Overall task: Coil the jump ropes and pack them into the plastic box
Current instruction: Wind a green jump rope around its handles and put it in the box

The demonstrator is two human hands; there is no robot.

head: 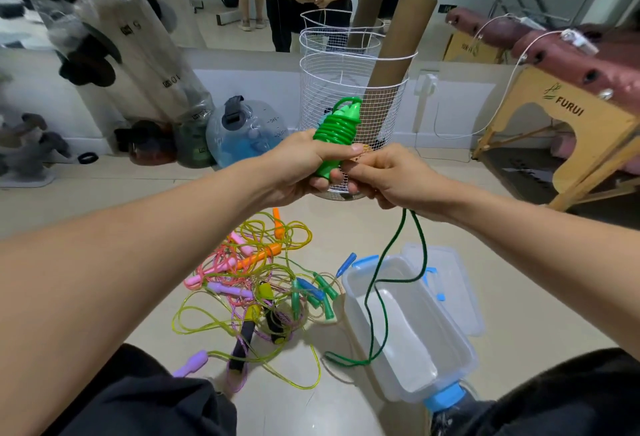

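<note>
two green handles (334, 139), bundled and already wrapped in cord, stand nearly upright in the left hand (298, 169), whose fingers curl round their lower end. the right hand (391, 176) pinches the slack green rope (381, 300), which droops limp over the open plastic box (408, 328) on the floor. light, floppy cord; best held by the stiff handles.

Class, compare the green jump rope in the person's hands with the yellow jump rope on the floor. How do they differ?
The green jump rope is held up in both hands, left hand gripping its handles; the yellow jump rope lies on the floor. The green one is mostly wound tight round its handles, a tail hanging; the yellow one sprawls in loose, tangled loops. The green cord looks opaque, the yellow see-through. Neither is in the plastic box.
</note>
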